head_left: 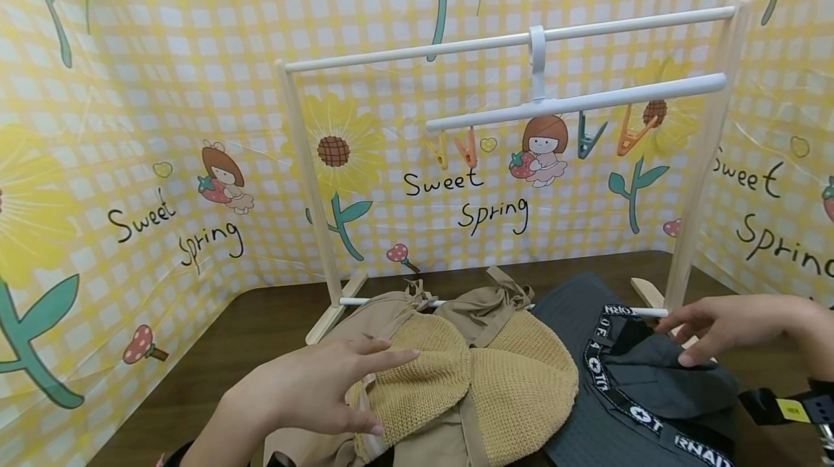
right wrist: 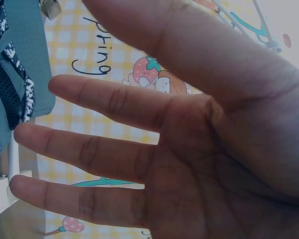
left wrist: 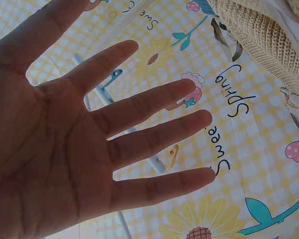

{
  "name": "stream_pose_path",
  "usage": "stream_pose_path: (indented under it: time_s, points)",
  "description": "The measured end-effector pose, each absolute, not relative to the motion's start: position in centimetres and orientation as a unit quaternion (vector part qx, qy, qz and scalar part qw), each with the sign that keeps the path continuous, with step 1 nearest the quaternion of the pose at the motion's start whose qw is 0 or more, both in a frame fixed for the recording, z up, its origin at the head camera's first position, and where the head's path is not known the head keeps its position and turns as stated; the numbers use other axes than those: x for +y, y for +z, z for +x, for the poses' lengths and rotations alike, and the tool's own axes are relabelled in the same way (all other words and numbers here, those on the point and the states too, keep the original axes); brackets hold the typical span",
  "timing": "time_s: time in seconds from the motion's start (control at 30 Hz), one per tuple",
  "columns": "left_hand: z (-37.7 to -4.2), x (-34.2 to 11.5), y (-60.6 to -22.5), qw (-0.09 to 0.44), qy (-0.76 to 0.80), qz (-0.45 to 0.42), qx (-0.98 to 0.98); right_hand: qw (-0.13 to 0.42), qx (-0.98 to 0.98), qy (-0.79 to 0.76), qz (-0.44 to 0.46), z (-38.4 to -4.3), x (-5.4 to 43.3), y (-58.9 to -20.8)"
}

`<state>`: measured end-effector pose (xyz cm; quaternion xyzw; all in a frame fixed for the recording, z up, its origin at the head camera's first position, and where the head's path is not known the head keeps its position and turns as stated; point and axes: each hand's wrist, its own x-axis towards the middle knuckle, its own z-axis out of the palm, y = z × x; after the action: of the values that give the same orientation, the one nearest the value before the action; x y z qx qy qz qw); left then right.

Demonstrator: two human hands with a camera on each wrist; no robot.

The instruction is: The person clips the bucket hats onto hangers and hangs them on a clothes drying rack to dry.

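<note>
Over the tan knitted hat (head_left: 521, 394) with beige fabric ties, my left hand (head_left: 313, 387) is held with fingers spread, holding nothing. The left wrist view shows that bare palm (left wrist: 45, 149), the knit edge beyond its fingers. My right hand (head_left: 736, 326) hovers by the dark grey bucket hat (head_left: 691, 380), whose inside band carries white lettering. In the right wrist view its palm (right wrist: 189, 149) holds nothing, the fingers extended and apart. Whether either hand touches a hat cannot be told. Both hats lie side by side on the dark table.
Behind the hats stands a wooden rack (head_left: 306, 184) with a white top rod (head_left: 417, 53). From it hangs a white hanger (head_left: 586, 101) with several coloured clips, including a green clip (head_left: 589, 137). A low rod (head_left: 648, 313) crosses behind the hats. Yellow checked cloth surrounds the table (head_left: 202, 351).
</note>
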<state>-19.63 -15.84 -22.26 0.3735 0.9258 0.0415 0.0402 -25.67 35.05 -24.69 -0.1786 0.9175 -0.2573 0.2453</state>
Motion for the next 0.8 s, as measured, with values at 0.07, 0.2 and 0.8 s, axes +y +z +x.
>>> stream_pose_path:
  time_s: [0.07, 0.2, 0.8]
  points:
    - [-19.63, -15.84, -22.25, 0.040, 0.041, 0.374, 0.926, 0.248, 0.917, -0.258, -0.176, -25.70, 35.10, -24.69]
    - [-19.59, -15.78, -22.23, 0.042, 0.041, 0.373, 0.926, 0.249, 0.921, -0.249, -0.164, -25.68, 34.86, -24.51]
    - [-19.69, -15.83, -22.41, 0.037, 0.037, 0.377, 0.925, 0.261, 0.917, -0.272, -0.130, -26.00, 35.58, -25.03]
